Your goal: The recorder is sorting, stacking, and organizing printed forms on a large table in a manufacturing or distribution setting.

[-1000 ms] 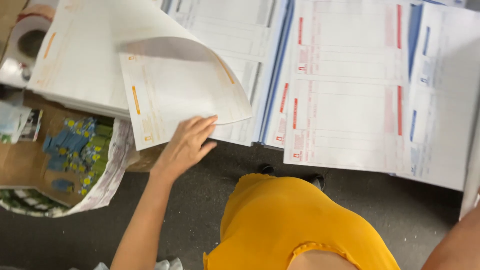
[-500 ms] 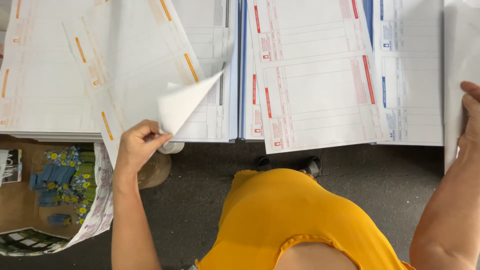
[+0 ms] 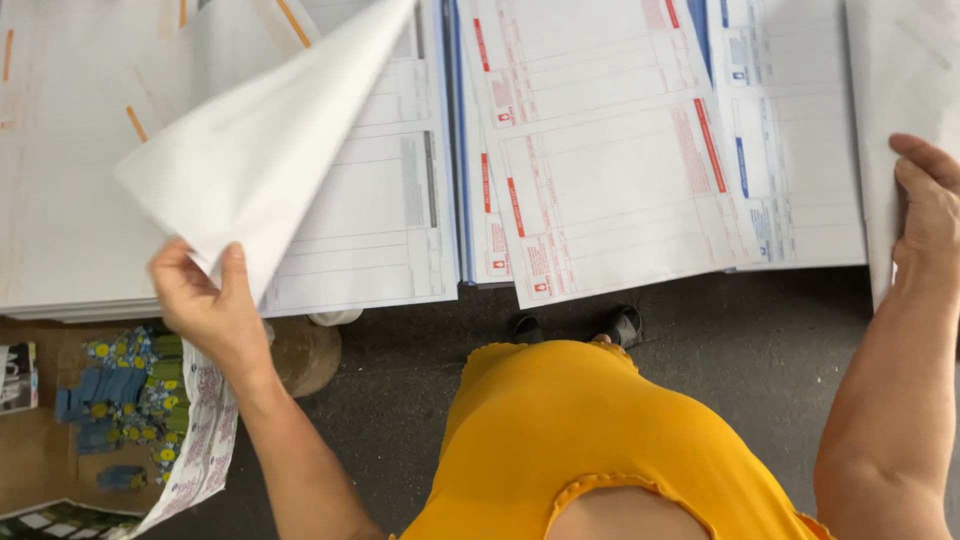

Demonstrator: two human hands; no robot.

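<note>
My left hand (image 3: 205,300) pinches the corner of a large white sheet (image 3: 270,140) and lifts it off the leftmost pile of orange-lined printed sheets (image 3: 60,200); the sheet curls up with its blank side showing. My right hand (image 3: 928,215) grips the edge of a white sheet (image 3: 900,90) at the far right. Between the hands lie stacks of printed forms: a grey-lined one (image 3: 375,210), a red-lined one (image 3: 600,170) and a blue-lined one (image 3: 790,150).
The piles lie on a table whose front edge faces me. Below it is dark floor (image 3: 760,340) with my black sandals (image 3: 575,328). At the lower left stand a cardboard box (image 3: 40,440) with blue and yellow printed items (image 3: 120,400) and a patterned sheet (image 3: 205,440).
My left hand has taken hold of the sheet's corner and raised it higher, folding it over. My right hand has come into view gripping the sheet at the right. The view shifted left.
</note>
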